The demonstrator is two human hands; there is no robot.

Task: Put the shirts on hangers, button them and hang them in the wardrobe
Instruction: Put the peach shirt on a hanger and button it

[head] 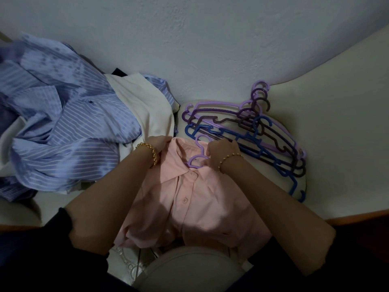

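- I see the pink shirt (189,197) lying front up in the near middle of the cream surface (336,123), with its collar at the far end and its tail hanging over the near edge toward the person.
- A lilac hanger (197,159) sits inside the collar. Its hook and neck stick out at the far end, and its arms are hidden under the cloth.
- The left hand (162,144) is clamped on the shirt's far left shoulder, with the fingers curled into the fabric.
- The right hand (221,152) is closed on the right side of the collar, just beside the hanger's neck. I cannot tell whether it also touches the hanger.
- 2 buttons show down the placket. I cannot tell whether they are fastened.
- Each wrist wears a gold bracelet (152,153), and dark sleeves (31,249) are pushed up on both forearms.
- The spare hangers (263,133) lie in a loose stack to the right of the shirt, touching the surface. They are lilac, dark purple, brown and blue, with most hooks pointing far right.
- A striped shirt (63,123), blue and white, is heaped at the far left, well spread and crumpled.
- A cream cloth (147,102) lies between that heap and the pink shirt, just beside the left hand.
- A pale wall (210,39) rises behind everything.
- A wooden edge (357,216) shows at the near right.
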